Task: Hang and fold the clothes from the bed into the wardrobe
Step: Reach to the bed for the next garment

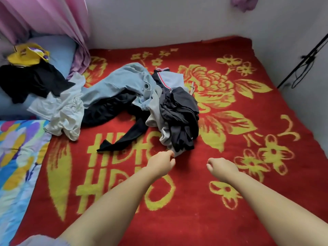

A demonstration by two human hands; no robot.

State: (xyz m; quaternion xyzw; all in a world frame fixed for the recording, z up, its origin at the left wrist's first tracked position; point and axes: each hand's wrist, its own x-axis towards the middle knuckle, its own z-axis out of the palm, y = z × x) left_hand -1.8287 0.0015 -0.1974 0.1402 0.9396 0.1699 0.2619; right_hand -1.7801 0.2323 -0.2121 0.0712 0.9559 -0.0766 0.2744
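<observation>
A heap of clothes lies on the bed's red and yellow flowered blanket (195, 201). It holds a dark grey and black bundle (181, 118), light blue jeans (117, 86), a white garment (65, 110) and a long black piece (127, 137). My left hand (162, 163) pinches the near grey edge of the bundle (177, 153) between thumb and fingers. My right hand (221, 166) hovers just right of it over the blanket, fingers curled, holding nothing. The wardrobe is out of view.
A black garment (30, 82) and a yellow one (26, 54) lie on a blue pillow (60, 50) at the far left. A colourful quilt (16, 157) is at the left edge. A pink curtain (53, 18) hangs behind. Black rods (305, 59) lean against the right wall.
</observation>
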